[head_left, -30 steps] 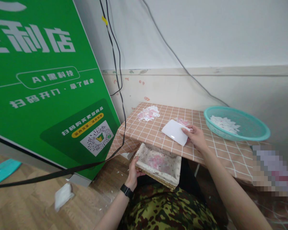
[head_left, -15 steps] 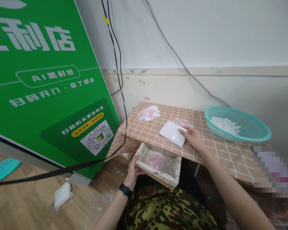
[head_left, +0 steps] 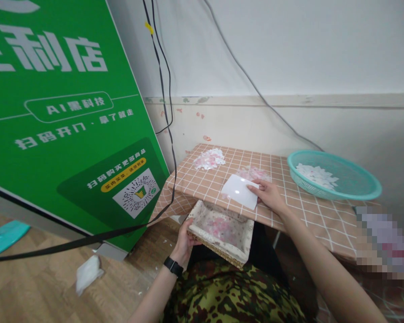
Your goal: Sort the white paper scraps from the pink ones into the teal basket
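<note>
My left hand (head_left: 185,241) grips the left side of a cloth-lined woven basket (head_left: 243,259), held below the table's front edge. Pink and whitish bits (head_left: 219,228) lie in its bottom. Between the thumb and fingers of my right hand (head_left: 268,194) is a thin white card (head_left: 239,190), tilted over the tabletop near that edge. Just behind the card, a patch of small pink pieces (head_left: 255,173) is spread on the checked tablecloth (head_left: 207,184). Farther left sits a pile of white and pink pieces (head_left: 209,159).
A turquoise mesh basket (head_left: 355,181) with white pieces (head_left: 316,176) stands at the table's right. To the left rises a green cabinet (head_left: 70,170), with a black strap (head_left: 128,229) crossing before it. A white packet (head_left: 88,274) lies on the wooden floor.
The white card has shifted slightly left and toward me, uncovering more of the pink pieces behind it. My left hand and the woven basket have moved very little.
</note>
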Demonstrator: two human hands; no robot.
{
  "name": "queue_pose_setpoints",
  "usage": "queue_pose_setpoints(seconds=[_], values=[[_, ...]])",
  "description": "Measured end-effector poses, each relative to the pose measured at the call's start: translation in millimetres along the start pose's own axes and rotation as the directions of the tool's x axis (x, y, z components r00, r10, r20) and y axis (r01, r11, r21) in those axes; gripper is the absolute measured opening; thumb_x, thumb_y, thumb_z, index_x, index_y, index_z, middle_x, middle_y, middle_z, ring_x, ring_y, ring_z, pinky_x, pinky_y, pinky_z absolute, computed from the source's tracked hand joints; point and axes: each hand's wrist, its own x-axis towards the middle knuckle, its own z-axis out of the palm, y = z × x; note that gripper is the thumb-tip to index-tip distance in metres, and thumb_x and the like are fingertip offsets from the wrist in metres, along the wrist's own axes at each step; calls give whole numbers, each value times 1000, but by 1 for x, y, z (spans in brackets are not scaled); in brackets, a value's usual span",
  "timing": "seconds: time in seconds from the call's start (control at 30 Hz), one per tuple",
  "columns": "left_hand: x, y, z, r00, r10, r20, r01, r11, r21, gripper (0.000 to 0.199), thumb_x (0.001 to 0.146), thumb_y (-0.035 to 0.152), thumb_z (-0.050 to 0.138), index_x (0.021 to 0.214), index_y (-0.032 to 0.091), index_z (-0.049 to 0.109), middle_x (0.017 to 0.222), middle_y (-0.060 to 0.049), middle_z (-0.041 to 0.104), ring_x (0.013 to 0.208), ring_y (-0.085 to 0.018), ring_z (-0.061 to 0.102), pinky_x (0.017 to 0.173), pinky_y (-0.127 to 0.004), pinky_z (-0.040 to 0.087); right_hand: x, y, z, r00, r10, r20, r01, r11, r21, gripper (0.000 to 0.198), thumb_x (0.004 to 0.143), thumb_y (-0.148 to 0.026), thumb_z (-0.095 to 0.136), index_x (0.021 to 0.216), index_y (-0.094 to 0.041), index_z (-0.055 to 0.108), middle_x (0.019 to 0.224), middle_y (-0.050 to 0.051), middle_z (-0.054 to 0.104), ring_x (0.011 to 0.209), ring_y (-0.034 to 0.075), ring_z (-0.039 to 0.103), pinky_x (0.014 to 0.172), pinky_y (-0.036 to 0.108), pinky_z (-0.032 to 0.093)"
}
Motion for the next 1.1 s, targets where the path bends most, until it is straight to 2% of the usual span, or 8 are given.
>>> queue_pose_setpoints(seconds=[0.13,0.23,0.33,0.4,0.67,0.83,0.97,1.1], values=[[0,-3,0,1000,7,-17,-8,1000,-12,47,73,52,55,102,16,58,72,-5,64,58,-19,62,53,-35,54,0,0,-5,986,-27,167,30,999,-17,44,69,-53,64,94,-17,67,67,3,65,50,14,55,40,24,42],[-1,-7,0,1000,-3,-20,3,1000,-11,49,74,52,55,106,16,57,76,-6,65,60,-19,62,54,-36,54,3,2,-12,988,-80,-134,76,997,-33,51,72,-54,60,103,-15,65,79,8,69,63,20,60,51,30,47],[-2,-12,1,1000,-22,-14,22,1000,-10,48,74,53,54,107,17,56,80,-7,66,62,-19,63,55,-36,55,5,3,-18,861,-205,-465,88,961,-261,51,76,-56,54,105,-15,65,86,11,69,71,23,62,61,34,48],[-2,-15,2,999,-29,-22,28,1000,-8,47,74,52,53,106,18,56,80,-7,66,62,-18,63,54,-35,55,4,2,-18,811,-299,-503,89,913,-399,49,79,-55,50,105,-17,66,90,12,69,73,24,62,65,34,47],[-1,-30,-3,999,-36,40,35,999,28,42,75,53,52,102,21,57,82,-6,65,66,-20,64,58,-36,55,1,5,-8,848,-409,-337,114,761,-639,42,87,-49,40,115,-25,59,93,8,69,71,23,63,64,32,42],[0,-33,-9,996,-33,80,32,999,18,44,77,53,50,106,21,54,90,-8,66,73,-22,65,64,-39,55,0,8,-2,880,-404,-249,172,761,-626,42,84,-45,46,120,-23,51,93,7,68,66,22,60,62,32,41],[1,-34,-10,995,-60,83,58,998,29,44,77,54,49,106,21,53,89,-7,65,73,-22,64,66,-41,55,1,10,0,888,-393,-240,163,756,-634,36,85,-46,44,110,-22,54,79,6,66,62,21,57,56,30,37],[0,-34,-7,991,-106,84,103,994,30,45,76,54,51,106,21,52,86,-6,64,73,-22,63,67,-42,55,5,17,3,898,-414,-149,197,680,-706,32,88,-48,40,93,-23,59,67,5,62,58,21,55,54,30,33]])
